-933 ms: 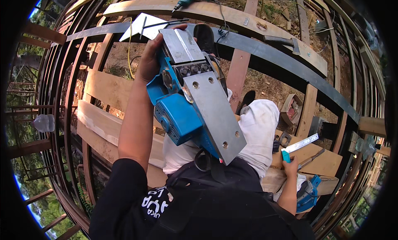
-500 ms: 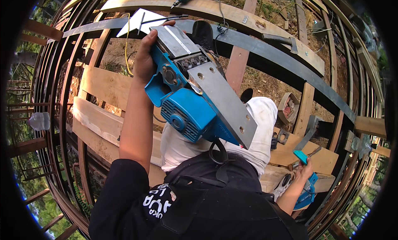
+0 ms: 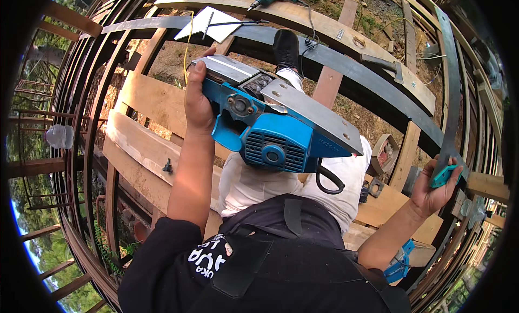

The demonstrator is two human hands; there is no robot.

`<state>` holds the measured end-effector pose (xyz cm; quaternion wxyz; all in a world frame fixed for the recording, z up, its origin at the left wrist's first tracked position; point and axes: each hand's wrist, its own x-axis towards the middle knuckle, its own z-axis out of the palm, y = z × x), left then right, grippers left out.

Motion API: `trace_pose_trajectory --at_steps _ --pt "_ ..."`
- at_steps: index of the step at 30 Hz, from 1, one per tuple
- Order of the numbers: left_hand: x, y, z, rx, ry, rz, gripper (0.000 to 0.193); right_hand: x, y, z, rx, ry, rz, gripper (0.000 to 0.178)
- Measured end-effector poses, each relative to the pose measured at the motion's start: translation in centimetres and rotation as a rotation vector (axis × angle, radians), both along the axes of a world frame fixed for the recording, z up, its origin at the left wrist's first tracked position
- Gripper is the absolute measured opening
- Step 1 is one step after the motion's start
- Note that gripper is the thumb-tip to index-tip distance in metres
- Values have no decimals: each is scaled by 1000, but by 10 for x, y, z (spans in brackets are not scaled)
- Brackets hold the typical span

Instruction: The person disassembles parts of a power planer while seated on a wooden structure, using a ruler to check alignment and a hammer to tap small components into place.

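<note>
While the blue electric planer (image 3: 284, 126) is above my white-trousered legs (image 3: 246, 183), with its sole tilted upward, I should hold it steady and my fingers away from the cutter gap. The square (image 3: 444, 176) is well apart at the right; I think its long blade needs care, not to knock the sole. My left forearm goes upward, and the left hand (image 3: 200, 104) is clamped on the planer's left end, thumb near its corner. My right hand (image 3: 430, 194), palm upward, has fingers closed around the square's teal stock.
</note>
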<state>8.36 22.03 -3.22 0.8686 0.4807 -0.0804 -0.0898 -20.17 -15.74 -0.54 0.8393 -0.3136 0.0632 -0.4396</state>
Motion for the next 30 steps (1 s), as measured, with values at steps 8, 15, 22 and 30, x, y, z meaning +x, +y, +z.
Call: trace_pose_trajectory --at_steps 8,15,22,30 --pt "-6 13 5 108 -65 -51 44 96 80 -1 -358 291 67 31" --pt "-13 19 11 100 -9 -1 44 116 102 -1 -447 293 176 36" --pt "-34 25 -1 168 18 102 44 143 96 3 -329 345 292 36" --pt "-43 30 -2 70 23 94 43 157 95 2 -438 374 368 38"
